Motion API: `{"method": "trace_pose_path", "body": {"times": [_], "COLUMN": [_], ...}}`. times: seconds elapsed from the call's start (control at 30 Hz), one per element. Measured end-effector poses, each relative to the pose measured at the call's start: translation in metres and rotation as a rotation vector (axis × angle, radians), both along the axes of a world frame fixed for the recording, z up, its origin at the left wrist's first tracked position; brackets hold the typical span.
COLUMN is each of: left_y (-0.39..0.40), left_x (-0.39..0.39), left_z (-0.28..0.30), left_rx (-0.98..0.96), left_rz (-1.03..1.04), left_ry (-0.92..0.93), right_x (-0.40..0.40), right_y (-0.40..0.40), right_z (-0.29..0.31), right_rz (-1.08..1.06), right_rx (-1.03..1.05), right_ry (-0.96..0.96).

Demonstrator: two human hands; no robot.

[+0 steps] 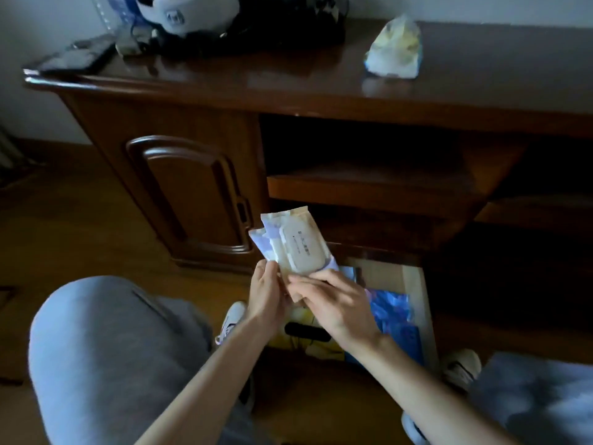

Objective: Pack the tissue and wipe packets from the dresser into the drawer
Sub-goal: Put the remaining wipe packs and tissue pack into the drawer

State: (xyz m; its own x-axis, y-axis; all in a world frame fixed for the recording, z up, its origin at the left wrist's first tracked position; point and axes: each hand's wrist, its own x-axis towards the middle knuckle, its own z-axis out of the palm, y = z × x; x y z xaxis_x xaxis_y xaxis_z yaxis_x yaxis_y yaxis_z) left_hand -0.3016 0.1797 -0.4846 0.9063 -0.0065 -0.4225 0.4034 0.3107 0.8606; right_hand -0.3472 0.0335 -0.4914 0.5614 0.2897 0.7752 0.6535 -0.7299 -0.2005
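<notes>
Both hands hold a small stack of wipe packets [295, 244] above the open drawer [417, 303]. The top packet is cream with a rounded flip lid; a lilac packet shows beneath it. My left hand [268, 297] grips the stack's lower left edge. My right hand [333, 303] holds its lower end from the right. Blue and yellow packets [393, 311] lie inside the drawer. One more tissue packet [394, 49], white and yellow, stands on the dresser top [288, 72] at the right.
A dark tablet [73, 57] sits on the dresser's left corner, with a white helmet-like object [184, 12] and black items behind it. A closed cabinet door [192, 194] is at left, an open shelf [369, 184] above the drawer. My grey-clad knees and shoes flank the drawer.
</notes>
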Motion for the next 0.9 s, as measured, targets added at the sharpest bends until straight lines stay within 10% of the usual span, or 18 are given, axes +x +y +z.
{"method": "trace_pose_path", "body": {"times": [0.17,0.6,0.9], "left_y": [0.026,0.042,0.053], "left_x": [0.005,0.031,0.037], "left_z": [-0.026,-0.084,-0.121], "left_rx": [-0.289,0.149,0.262], "left_rz": [-0.191,0.180,0.268], "left_ry": [0.090,0.107,0.283], "right_x": [0.003,0.060,0.168], "right_y": [0.008,-0.009,-0.059], "right_z": [-0.037,-0.106,-0.212], "right_rz": [0.150,0.440,-0.390], "right_rx": [-0.071,-0.185,-0.219], "right_ry": [0.348,0.394,1.343]}}
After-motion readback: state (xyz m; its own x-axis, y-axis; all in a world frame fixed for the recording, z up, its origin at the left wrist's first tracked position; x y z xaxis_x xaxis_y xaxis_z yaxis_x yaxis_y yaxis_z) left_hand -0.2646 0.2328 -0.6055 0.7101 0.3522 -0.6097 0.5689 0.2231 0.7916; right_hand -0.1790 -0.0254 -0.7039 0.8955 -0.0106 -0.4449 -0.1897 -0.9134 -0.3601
